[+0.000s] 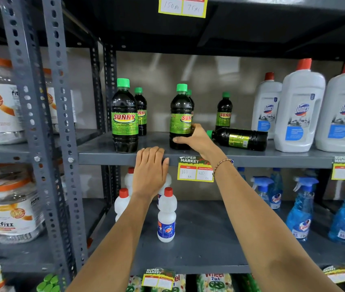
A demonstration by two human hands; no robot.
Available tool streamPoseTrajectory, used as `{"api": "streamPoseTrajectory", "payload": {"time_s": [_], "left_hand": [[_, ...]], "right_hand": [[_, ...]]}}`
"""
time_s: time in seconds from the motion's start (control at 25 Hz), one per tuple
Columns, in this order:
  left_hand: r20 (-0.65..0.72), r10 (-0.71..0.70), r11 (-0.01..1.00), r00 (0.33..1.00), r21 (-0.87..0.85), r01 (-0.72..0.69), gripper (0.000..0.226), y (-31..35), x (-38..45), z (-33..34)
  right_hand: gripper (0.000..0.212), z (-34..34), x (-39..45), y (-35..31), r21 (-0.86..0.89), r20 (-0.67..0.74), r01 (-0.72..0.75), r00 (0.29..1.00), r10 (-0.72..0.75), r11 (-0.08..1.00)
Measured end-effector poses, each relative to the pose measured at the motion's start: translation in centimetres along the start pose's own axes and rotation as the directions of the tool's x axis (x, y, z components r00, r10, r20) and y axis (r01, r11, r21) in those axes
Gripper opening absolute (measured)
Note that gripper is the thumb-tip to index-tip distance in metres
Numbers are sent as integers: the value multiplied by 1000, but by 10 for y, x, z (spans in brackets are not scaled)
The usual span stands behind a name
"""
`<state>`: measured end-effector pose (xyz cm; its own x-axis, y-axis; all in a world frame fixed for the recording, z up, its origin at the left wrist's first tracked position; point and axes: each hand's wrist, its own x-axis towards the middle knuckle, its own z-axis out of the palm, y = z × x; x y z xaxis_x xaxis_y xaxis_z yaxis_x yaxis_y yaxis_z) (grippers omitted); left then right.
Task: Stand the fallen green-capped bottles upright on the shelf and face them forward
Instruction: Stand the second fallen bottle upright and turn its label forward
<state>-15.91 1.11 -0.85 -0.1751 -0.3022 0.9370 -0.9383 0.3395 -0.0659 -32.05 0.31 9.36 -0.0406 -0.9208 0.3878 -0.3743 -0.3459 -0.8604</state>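
Bottles with green caps line the grey shelf [241, 158]; my right hand [194, 138] grips the lower part of one upright bottle [180, 116] near the front edge, its label turned partly rightward. My left hand [149, 169] rests flat and released on the front edge. One fallen bottle [240, 138] lies just right of my right hand, its long axis along the shelf, cap pointing left toward that hand, which looks nearer for righting it.

The bottle [180, 116] gripped by the right hand's fingers [181, 140] is glossy dark plastic with a shiny label; the shelf [251, 158] under the left fingertips [152, 151] is matt grey painted metal.
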Motion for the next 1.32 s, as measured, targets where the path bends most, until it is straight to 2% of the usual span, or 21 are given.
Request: {"api": "streamPoseTrajectory", "payload": {"time_s": [0.08, 0.24, 0.44, 0.76, 0.84, 0.96, 1.04, 1.12, 1.2, 1.24, 1.28, 1.32], "left_hand": [[2, 3, 1000, 1000, 4, -3, 37, 0, 0, 1], [-10, 7, 1000, 1000, 3, -7, 37, -1, -1, 3], [-17, 7, 1000, 1000, 2, -7, 36, 0, -1, 2], [-12, -6, 1000, 1000, -25, 6, 36, 0, -2, 2], [8, -45, 998, 999, -42, 45, 37, 3, 4, -3], [94, -164, 984, 982, -48, 170, 45, 10, 24, -16], [174, -243, 950, 954, -158, 270, 44, 14, 42, -25], [365, -272, 856, 890, -330, 397, 51, 15, 65, -26], [651, -209, 742, 729, -381, 552, 72, 10, 90, -18], [744, -169, 676, 646, -389, 626, 69, 6, 99, -13], [784, -142, 615, 605, -409, 675, 60, 4, 105, -7], [783, -143, 574, 606, -433, 695, 49, 3, 108, -1]], "right_hand": [[77, 1, 1, -1, -12, -7, 16, 1000, -16, 1000], [65, -1, 2, -2, 21, 53, -25, 998, 24, 999], [80, 1, -1, 0, -26, -14, 12, 1000, -12, 1000], [73, 1, -6, -1, -51, -31, 44, 999, -45, 998], [68, 1, -3, -1, -63, -23, 42, 999, -44, 997], [69, -6, -4, -1, -13, 63, 5, 998, -4, 1000], [65, -13, -6, 0, 61, 86, -10, 996, 5, 998], [52, -17, -8, 0, 109, 74, -21, 997, 13, 994], [48, -17, -8, -1, 111, 51, -37, 998, 31, 993], [47, -17, -7, -2, 115, 42, -39, 999, 34, 993], [46, -17, -6, -1, 107, 37, -36, 999, 32, 994], [46, -18, -5, 0, 118, 33, -38, 999, 34, 992]]}}
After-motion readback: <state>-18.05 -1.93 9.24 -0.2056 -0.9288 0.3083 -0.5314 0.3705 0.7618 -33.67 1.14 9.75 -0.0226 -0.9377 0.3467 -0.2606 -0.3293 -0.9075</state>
